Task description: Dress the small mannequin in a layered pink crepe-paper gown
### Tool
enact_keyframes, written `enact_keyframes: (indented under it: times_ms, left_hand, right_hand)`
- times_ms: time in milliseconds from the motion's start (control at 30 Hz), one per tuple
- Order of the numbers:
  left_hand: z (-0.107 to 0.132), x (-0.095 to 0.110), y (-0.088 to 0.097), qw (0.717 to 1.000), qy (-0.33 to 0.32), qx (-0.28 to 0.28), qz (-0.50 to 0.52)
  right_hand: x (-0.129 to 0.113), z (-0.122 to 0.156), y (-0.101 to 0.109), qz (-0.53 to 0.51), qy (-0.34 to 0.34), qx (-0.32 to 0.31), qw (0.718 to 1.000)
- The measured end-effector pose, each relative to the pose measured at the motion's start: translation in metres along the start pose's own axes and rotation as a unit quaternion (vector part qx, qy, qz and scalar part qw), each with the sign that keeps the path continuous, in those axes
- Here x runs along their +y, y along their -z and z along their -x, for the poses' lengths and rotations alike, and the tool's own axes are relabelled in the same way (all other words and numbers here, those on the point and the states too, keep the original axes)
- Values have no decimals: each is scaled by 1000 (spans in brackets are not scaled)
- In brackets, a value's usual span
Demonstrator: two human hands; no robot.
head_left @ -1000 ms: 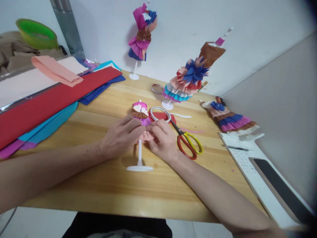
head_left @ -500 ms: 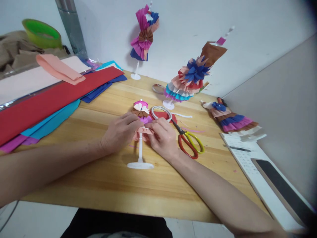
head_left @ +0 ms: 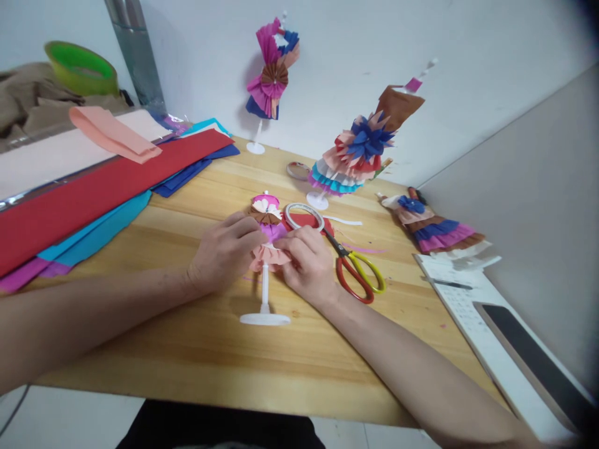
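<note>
A small paper dress on a white stand (head_left: 265, 293) stands upright in front of me on the table. Its top has a magenta band, white petal shapes and a brown pleated fan (head_left: 266, 215), above a purple waist. Below hangs a peach crepe paper ruffle (head_left: 269, 257). My left hand (head_left: 227, 252) is closed at the left side of the ruffle's upper edge, fingertips partly hidden. On the other side, my right hand (head_left: 309, 259) pinches the ruffle's upper right edge between thumb and fingers. A roll of tape (head_left: 304, 207) lies just behind my right hand.
Scissors (head_left: 358, 274) with red and yellow handles lie right of my right hand. Two dressed stands (head_left: 369, 137) rise at the back. Another paper dress (head_left: 435, 227) lies right, near a white keyboard (head_left: 449, 305) and phone. Folded crepe paper (head_left: 103, 181) covers the left.
More of the peach ruffle shows between my hands, spread lower over the stand's stem. My left fingers have shifted slightly left. The whole view has tilted up slightly.
</note>
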State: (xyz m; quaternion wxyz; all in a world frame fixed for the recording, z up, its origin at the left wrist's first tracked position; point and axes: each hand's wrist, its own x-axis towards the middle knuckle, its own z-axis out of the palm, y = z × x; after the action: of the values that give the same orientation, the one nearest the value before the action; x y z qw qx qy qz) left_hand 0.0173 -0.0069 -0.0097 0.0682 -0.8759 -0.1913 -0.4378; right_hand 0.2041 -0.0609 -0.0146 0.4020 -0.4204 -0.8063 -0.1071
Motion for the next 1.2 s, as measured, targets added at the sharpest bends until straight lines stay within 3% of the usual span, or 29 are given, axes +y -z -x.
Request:
enact_keyframes:
  times_ms: [167, 367, 500, 800, 967, 1200]
  left_hand:
    - [0, 1, 0, 1000, 23, 5, -17]
    - [1, 2, 0, 1000, -14, 5, -14]
    - [-1, 2, 2, 999, 14, 3, -33]
    - [0, 2, 2, 998, -3, -24, -52]
    - [-3, 3, 3, 998, -22, -36, -37]
    - [1, 4, 1, 996, 59, -64, -27]
  right_hand:
    - [-1, -1, 1, 1, -7, 2, 1000]
    - [-2, -3, 2, 12, 28, 27, 999]
    - [0, -2, 2, 10, 13, 44, 999]
    - [-2, -2, 3, 17, 34, 23, 999]
    - [0, -2, 2, -2, -14, 28, 1000]
    - [-2, -3, 3, -13, -20, 49, 999]
